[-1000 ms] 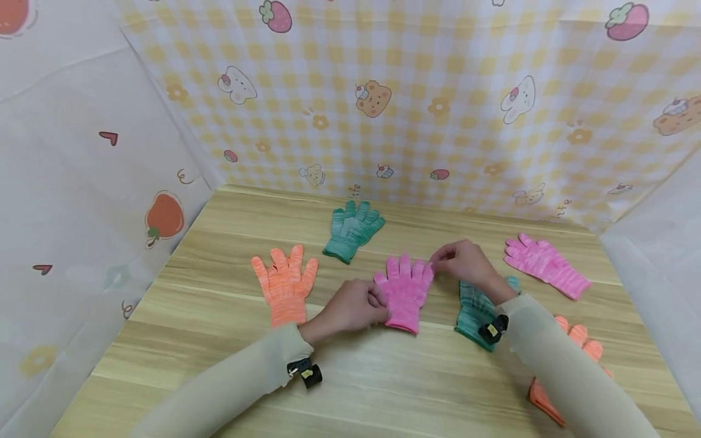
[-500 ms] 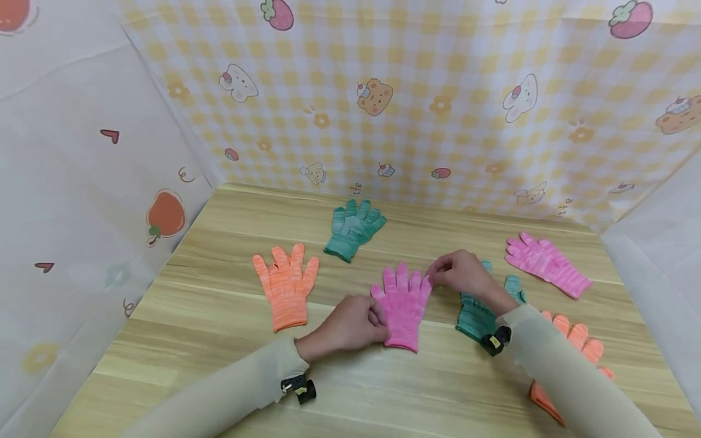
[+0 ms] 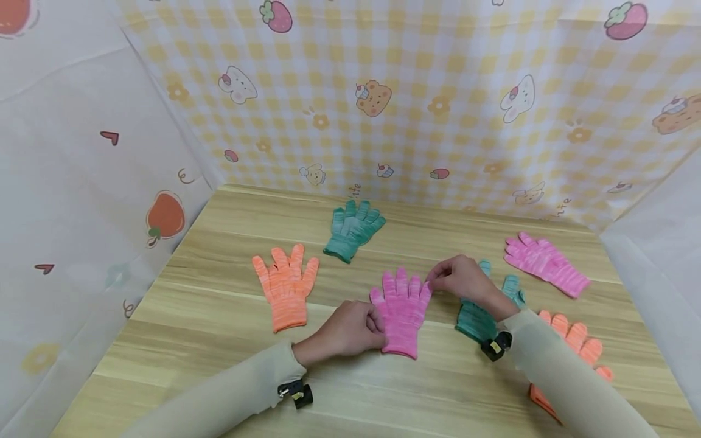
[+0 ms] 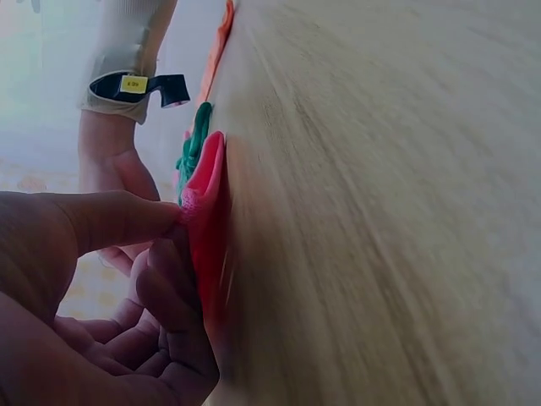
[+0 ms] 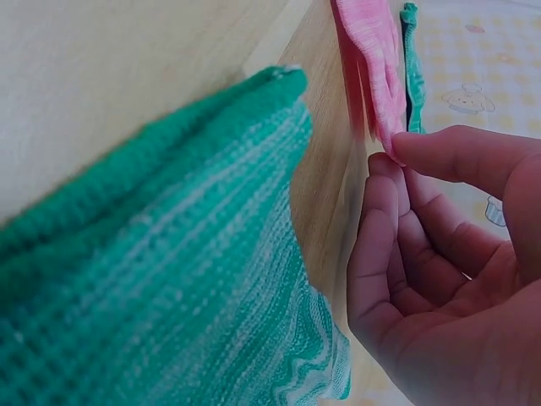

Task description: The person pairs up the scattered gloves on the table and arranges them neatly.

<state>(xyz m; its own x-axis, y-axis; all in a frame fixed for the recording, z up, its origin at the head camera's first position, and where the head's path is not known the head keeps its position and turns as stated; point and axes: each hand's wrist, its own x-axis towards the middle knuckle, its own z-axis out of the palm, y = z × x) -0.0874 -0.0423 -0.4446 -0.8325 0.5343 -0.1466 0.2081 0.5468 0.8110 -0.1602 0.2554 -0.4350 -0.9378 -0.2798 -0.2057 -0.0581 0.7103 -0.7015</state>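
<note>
A pink knit glove [image 3: 402,310] lies in the middle of the table in the head view, fingers pointing to the back wall. My left hand [image 3: 353,328] pinches its left edge near the cuff between thumb and fingers; the left wrist view shows the pink cuff [image 4: 203,190] at the thumb tip. With thumb and index finger my right hand [image 3: 462,280] pinches a fingertip on the glove's right side, seen also in the right wrist view, where the pink glove [image 5: 376,59] stands edge-on. Under my right wrist lies a green glove [image 3: 475,319], partly hidden.
An orange glove [image 3: 287,292] lies to the left and another green glove [image 3: 353,230] behind. At the right are a second pink glove [image 3: 547,264] and a second orange glove [image 3: 577,340], partly covered by my right sleeve. A patterned cloth [image 3: 405,140] hangs behind the wooden table [image 3: 219,365].
Both hands have drawn the middle pink glove a little toward the front of the table, keeping hold of it. The other gloves lie where they were.
</note>
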